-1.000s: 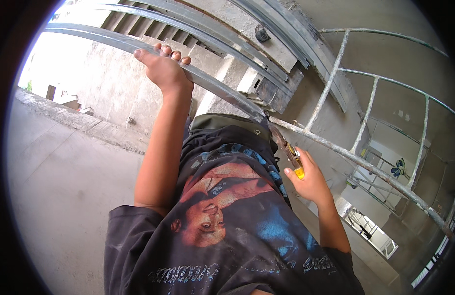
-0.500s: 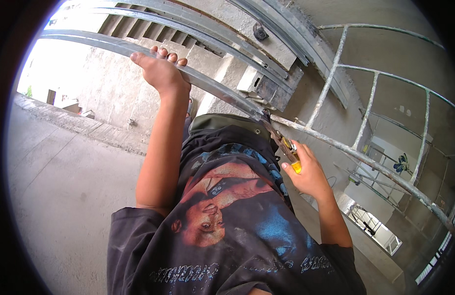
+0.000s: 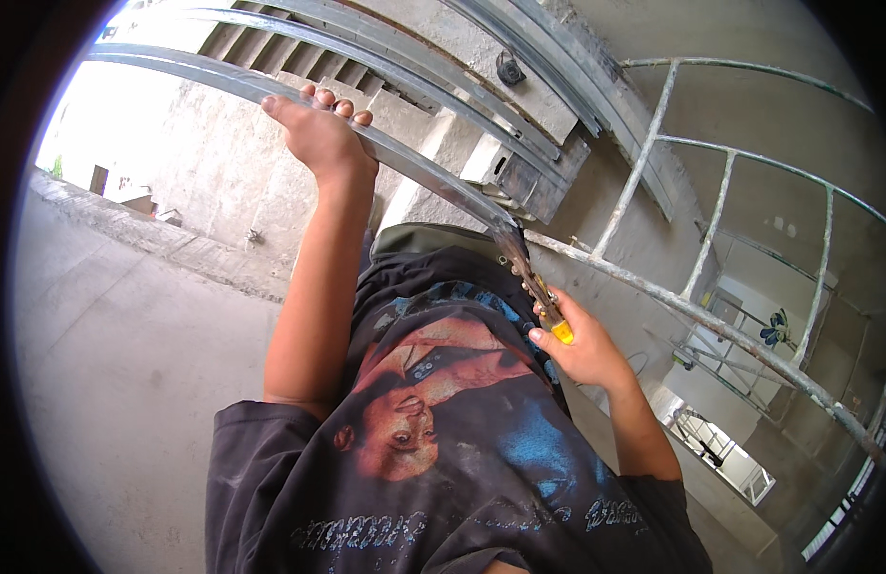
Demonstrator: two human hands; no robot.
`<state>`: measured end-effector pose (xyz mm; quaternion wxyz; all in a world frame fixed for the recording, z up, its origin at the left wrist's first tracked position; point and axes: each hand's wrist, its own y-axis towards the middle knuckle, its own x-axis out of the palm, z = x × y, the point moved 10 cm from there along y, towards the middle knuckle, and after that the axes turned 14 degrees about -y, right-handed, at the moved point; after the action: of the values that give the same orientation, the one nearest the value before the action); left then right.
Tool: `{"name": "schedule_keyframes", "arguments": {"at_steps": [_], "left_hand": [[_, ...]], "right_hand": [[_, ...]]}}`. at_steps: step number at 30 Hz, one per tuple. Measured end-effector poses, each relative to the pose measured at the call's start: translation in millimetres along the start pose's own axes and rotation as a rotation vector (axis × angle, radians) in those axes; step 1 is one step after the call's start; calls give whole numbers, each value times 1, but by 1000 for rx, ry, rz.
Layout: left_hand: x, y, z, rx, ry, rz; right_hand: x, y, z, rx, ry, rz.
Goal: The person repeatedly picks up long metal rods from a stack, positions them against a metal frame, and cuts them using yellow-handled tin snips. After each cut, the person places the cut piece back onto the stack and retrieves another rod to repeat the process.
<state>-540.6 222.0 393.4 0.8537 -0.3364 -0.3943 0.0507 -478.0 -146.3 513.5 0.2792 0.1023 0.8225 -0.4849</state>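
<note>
A long galvanized metal channel (image 3: 424,172) runs from the upper left down toward my waist. My left hand (image 3: 321,139) is wrapped around it, thumb on the near side and fingertips over the far edge. In my right hand (image 3: 585,346) is a pair of tin snips (image 3: 539,287) with a worn dark head and yellow handles. The head of the snips is at the channel's near end, touching it or just beside it; the blades are hard to make out there. My right fingers are partly hidden behind the handles.
A rusty green-white metal scaffold frame (image 3: 687,301) stands to the right. More metal channels (image 3: 386,81) lie beyond my left hand, near a black tape measure (image 3: 508,69). Concrete stairs (image 3: 299,55) are at the upper left, above a low ledge (image 3: 161,230).
My right hand and the snips' handles have moved a little down and left, so the snips stand steeper. The channel has shifted slightly, with my left hand still around it.
</note>
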Motion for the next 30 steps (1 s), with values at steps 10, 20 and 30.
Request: {"name": "schedule_keyframes", "arguments": {"at_steps": [10,20,30], "left_hand": [[-1,3,-2,5,-1,-2],[-1,1,-1,6,10,-9],[-4,3,-2,8,10,3]], "right_hand": [[5,-3,14,51,68,4],[-11,13,-7,-45,-55,67],[-17,5,-13,-35,-181,144]]}}
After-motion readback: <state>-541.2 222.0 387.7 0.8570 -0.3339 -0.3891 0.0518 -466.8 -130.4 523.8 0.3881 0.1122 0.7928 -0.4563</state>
